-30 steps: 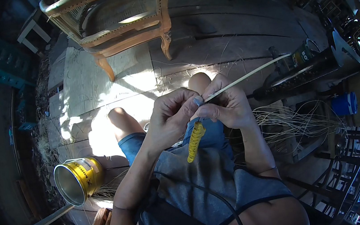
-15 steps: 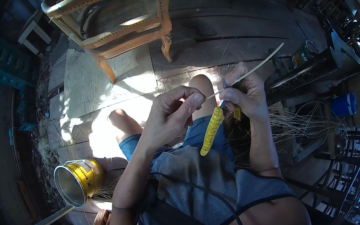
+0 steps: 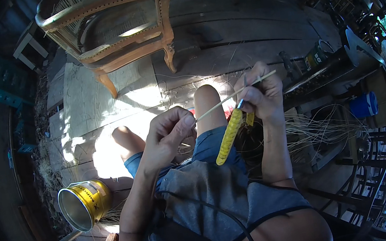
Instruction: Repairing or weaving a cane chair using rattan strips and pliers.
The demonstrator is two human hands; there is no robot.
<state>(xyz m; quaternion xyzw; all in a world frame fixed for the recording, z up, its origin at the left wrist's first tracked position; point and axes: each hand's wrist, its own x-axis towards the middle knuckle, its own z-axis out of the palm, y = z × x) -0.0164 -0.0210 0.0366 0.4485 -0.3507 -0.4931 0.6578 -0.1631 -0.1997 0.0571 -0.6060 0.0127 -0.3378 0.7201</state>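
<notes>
Strip (image 3: 221, 104): pale and narrow, passing over the right knee (image 3: 207, 94), rising toward 2 o'clock from the left hand (image 3: 171, 132) to the right hand (image 3: 262, 92); the clock places below are read from it.
Bucket (image 3: 97, 192): yellow, at 8 o'clock, beside the left forearm, perhaps so its contents stay within reach.
Chair (image 3: 132, 54): wooden, at 10 o'clock, well apart from both hands, which probably leaves elbow room.
Left grip: narrow, thumb and fingertip pinching the strip's near end, likely to steady it.
Left pose: forearm aimed at 1 o'clock, fingers curled, thumb on top.
Tool (image 3: 229, 137): yellow handle pointing to 7 o'clock, metal end up by the right thumb, presumably so the metal lies close to the strip.
Right grip: narrow, holding the tool by its metal end, the strip lying across the fingers; how the fingers share the two, I cannot tell.
Right pose: forearm upright toward 12 o'clock, fingers turned inward.
Strands (image 3: 321, 128): loose, fanned out at 4 o'clock.
Pail (image 3: 363, 105): blue, at 3 o'clock.
</notes>
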